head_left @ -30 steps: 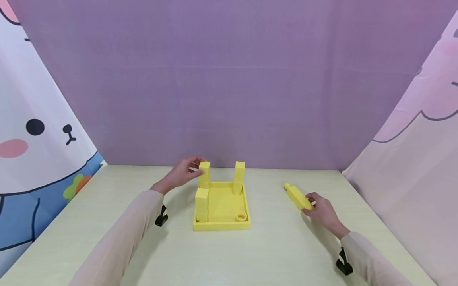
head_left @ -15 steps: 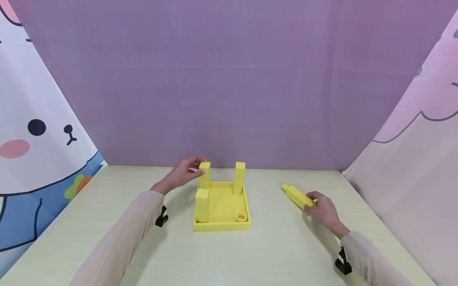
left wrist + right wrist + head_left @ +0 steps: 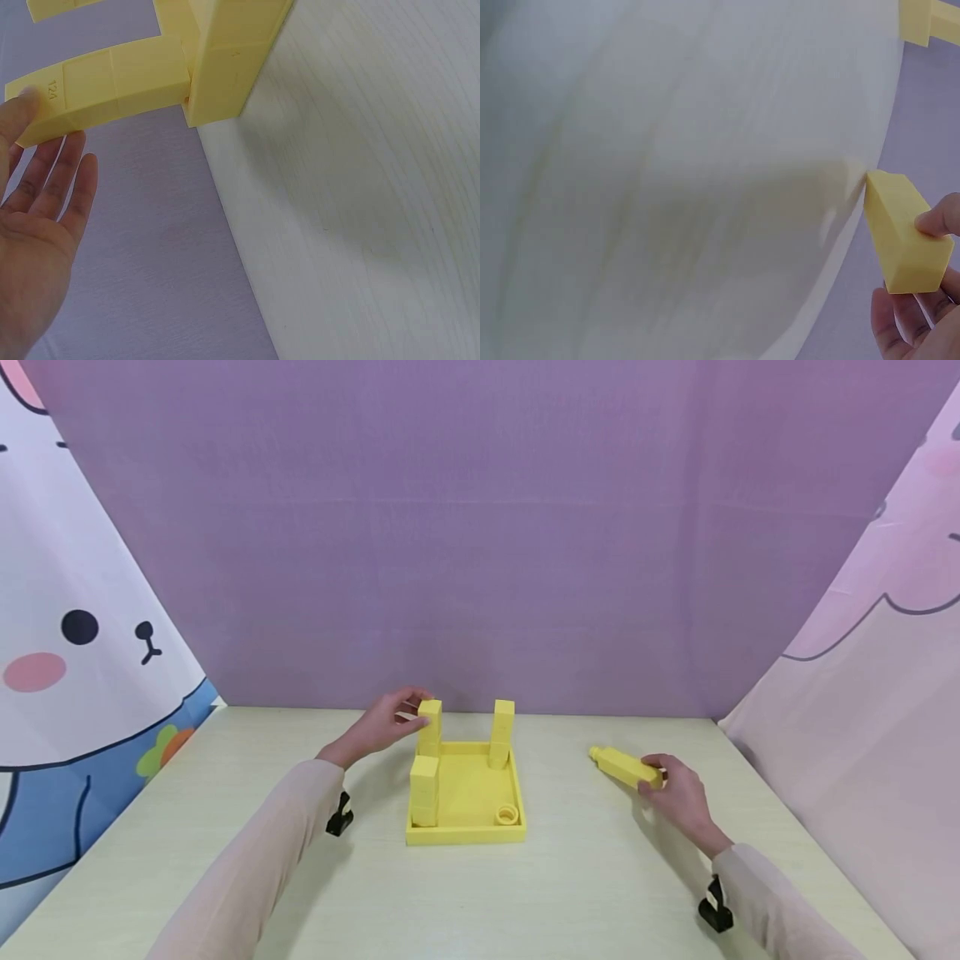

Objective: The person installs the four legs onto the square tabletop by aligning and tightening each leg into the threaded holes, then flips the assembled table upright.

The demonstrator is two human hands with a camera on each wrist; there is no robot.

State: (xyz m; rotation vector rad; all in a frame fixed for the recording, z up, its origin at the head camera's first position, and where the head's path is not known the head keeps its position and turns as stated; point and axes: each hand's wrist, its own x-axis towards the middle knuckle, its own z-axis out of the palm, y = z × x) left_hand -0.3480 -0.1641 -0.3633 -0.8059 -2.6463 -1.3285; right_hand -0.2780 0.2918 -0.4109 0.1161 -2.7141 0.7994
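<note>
A loose yellow piece point(image 3: 622, 767) is grasped by the right hand point(image 3: 681, 799), the thumb laid on one face and the other fingers curled at the opposite side. The piece is held aslant over the right part of the surface point(image 3: 465, 902) — well apart from the yellow tray point(image 3: 467, 836) — with its narrow round tip pointed left and toward the far edge.

By the left hand point(image 3: 382, 725), the top of the far-left post point(image 3: 430, 727) is pinched between thumb and fingers; a small mark on that post is shown in the left wrist view. The post is stood upright at the far left corner of the tray.

Two more corners are occupied by upright yellow posts: the near-left post point(image 3: 424, 789) and the far-right post point(image 3: 502, 732). The near right corner is marked by a round yellow ring point(image 3: 506, 814).

Both forearms are covered by pale sleeves point(image 3: 247, 852), and a black fitting point(image 3: 340, 816) is worn at each wrist. The far side is closed off by a purple cloth point(image 3: 480, 543). The scene is flanked by printed cloths — a white cartoon figure in blue is pictured on the left cloth point(image 3: 97, 693), pink and cream shapes on the right cloth point(image 3: 885, 693).
</note>
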